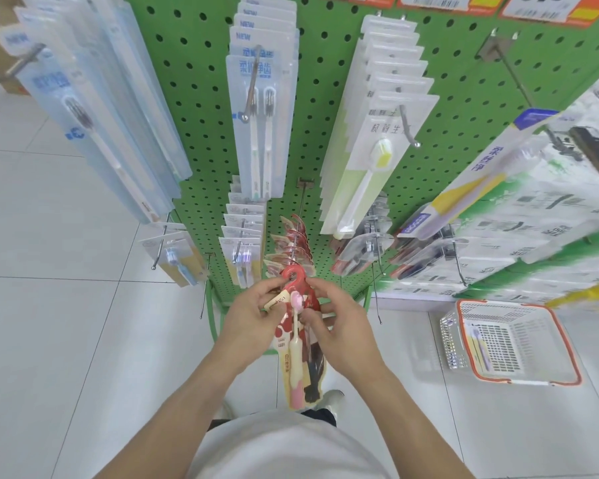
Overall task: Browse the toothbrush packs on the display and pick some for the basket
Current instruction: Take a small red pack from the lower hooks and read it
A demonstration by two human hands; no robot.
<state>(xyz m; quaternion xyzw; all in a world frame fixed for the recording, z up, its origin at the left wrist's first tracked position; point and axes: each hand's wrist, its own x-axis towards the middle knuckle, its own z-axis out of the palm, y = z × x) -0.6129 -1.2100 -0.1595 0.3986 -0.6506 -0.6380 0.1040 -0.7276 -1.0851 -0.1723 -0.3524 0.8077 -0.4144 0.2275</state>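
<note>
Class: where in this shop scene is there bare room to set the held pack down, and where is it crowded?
Bare floor left of the display; basket mostly free beside one pack. Pegboard hooks are crowded. Both hands hold the red pack.

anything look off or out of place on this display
Nothing looks damaged or spilled. A few bare metal hooks stick out of the green pegboard with no packs. The white basket with orange rim sits on the floor.
</note>
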